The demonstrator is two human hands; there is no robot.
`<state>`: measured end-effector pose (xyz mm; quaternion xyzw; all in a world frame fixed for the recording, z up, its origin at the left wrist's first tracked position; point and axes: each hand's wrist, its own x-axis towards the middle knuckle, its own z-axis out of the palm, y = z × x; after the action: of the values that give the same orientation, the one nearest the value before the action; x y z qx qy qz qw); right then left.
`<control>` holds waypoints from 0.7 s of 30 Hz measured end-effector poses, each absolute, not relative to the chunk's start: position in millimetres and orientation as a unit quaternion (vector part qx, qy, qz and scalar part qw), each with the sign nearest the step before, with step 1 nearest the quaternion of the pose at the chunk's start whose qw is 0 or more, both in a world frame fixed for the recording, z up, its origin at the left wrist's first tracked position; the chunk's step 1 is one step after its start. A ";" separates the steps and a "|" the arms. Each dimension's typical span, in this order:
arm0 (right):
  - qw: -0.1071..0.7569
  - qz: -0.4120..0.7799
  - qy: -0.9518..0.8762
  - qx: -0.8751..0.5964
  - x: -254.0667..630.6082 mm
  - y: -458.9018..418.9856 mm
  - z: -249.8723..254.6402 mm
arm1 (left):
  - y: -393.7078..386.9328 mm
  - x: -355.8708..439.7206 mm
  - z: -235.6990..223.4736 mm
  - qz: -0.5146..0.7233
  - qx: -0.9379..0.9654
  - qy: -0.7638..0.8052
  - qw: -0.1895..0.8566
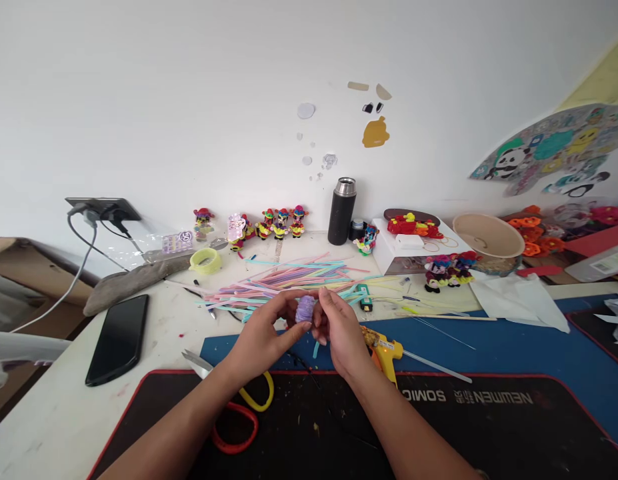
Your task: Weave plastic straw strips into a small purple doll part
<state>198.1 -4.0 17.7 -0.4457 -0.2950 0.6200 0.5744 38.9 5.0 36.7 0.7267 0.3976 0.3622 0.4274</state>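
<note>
Seen from above, two bare forearms reach up from the bottom edge and lean inward, bringing both hands together near the centre. The left hand (269, 340) lies with its back facing up, the wrist angled to the right, its thumb below and fingers above a small, ridged, fuzzy lavender coil (305, 309), which it holds pinched in the gap between the hands. The right hand (343, 337) is turned on edge, thumb uppermost and fingers curled in close beside the coil; whether those fingertips grip it cannot be told.

The coil is held above a dark blue mat (439, 347), near a loose heap of pastel fuzzy stems (289, 277) on the white tabletop (53, 407). Closer to the viewer lies a black mat with a red border (469, 440), with white lettering that reads "SOMIC" and "NEWMEN", plus small Chinese characters too blurred to read.

At the back left, a purple-and-clear packet (177, 243) carries a round badge showing "50". A yellow glue gun (389, 353) sits just beyond the right wrist, the writing on its label too small to read.
</note>
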 end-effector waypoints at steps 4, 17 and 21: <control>0.580 0.567 -0.342 -0.475 199.9 -4.9 18.0 | 1.5 38.3 35.1 0.343 0.780 0.399 0.338; 0.566 0.576 -0.362 -0.465 192.0 -10.6 20.8 | -11.5 52.9 23.7 0.297 0.795 0.372 0.378; 0.576 0.549 -0.368 -0.481 194.0 -9.0 18.4 | -11.5 55.0 27.5 0.300 0.750 0.370 0.459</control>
<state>194.0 -9.0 18.4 -0.4814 -0.3681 0.5486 0.5760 55.0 -11.5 27.5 0.7497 0.3703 0.3005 0.4587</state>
